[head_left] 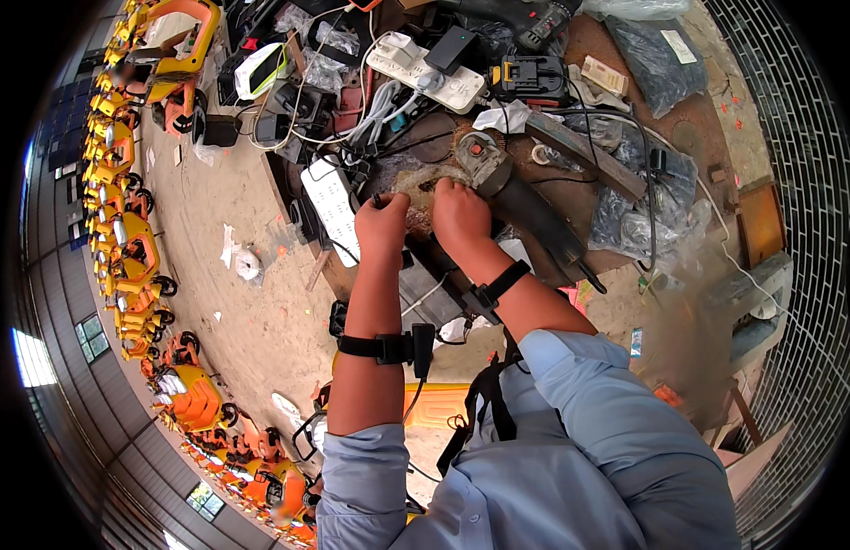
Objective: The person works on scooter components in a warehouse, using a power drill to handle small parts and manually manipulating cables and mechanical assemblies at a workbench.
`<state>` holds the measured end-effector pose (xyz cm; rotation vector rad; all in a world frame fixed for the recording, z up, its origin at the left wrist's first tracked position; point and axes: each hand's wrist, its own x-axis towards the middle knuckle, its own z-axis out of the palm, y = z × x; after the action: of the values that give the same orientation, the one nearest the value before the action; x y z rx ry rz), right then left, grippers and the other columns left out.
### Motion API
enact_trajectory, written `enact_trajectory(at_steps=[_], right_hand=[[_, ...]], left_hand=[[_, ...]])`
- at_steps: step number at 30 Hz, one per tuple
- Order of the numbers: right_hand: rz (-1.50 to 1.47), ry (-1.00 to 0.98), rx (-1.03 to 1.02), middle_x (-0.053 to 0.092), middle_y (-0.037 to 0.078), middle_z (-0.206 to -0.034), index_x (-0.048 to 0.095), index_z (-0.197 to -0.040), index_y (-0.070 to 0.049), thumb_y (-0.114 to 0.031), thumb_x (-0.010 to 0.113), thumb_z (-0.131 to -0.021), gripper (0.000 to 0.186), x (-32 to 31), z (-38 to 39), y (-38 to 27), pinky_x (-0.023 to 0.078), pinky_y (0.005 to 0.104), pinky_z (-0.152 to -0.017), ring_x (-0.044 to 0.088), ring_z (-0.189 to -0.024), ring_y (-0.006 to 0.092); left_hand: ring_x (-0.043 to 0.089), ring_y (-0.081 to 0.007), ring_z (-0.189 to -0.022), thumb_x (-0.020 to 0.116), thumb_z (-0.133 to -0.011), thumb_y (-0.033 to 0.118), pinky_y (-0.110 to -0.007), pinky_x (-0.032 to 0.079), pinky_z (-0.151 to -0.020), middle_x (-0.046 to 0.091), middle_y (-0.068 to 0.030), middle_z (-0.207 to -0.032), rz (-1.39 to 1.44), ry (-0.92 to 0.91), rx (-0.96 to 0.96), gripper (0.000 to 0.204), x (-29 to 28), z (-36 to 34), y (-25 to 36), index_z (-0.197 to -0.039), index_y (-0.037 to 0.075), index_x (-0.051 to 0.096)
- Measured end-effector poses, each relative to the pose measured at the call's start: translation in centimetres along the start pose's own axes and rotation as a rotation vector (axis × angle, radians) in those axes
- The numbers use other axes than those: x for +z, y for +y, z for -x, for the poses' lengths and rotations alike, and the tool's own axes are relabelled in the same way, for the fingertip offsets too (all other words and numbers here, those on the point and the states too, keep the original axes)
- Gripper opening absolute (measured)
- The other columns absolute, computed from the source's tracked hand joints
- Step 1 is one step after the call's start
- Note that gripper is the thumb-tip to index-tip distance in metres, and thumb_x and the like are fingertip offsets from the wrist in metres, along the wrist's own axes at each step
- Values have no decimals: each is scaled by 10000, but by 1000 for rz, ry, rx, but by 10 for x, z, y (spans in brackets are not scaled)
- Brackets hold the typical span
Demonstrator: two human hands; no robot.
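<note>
My left hand [382, 226] is closed in a fist-like pinch over the workbench, with a small dark piece poking out by its thumb; its kind is too small to tell. Beside it, my right hand [461, 218] has its fingertips pinched together over the bench surface, and what they hold, if anything, is hidden. An angle grinder [526, 206] with a round wire brush lies just right of my right hand. Left of my left hand lies a white power strip [330, 203], close to the wrist.
A second white power strip [402, 62] with plugs and tangled cables lies at the back. Near it are a black-yellow battery [530, 77], a metal bar [585, 154] and plastic bags [659, 60]. Orange-yellow scooters [136, 247] line the left; a brick wall [796, 119] stands right.
</note>
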<state>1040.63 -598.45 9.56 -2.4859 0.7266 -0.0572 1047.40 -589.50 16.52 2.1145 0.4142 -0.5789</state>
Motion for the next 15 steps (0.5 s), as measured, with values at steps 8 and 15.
enact_trajectory(at_steps=[8,15], right_hand=[[-305,-117,165,692,214,-805,635,-894,-15,-298,553,-972,305,-22,-8,-1,557,485,-690,689,-773,394],[-374,-43,114,671,254,-777,655,-827,-8,-308,561,-968,345,-70,6,4,519,527,-689,653,-773,456]], left_hand=[[572,-123,-659,713,-775,222,-301,467,-625,646,-30,-717,30,26,8,231,0,4,2,-846,5,676],[533,-108,-630,717,-825,221,-278,426,-570,622,-12,-745,10,22,99,223,3,-6,-13,-885,11,672]])
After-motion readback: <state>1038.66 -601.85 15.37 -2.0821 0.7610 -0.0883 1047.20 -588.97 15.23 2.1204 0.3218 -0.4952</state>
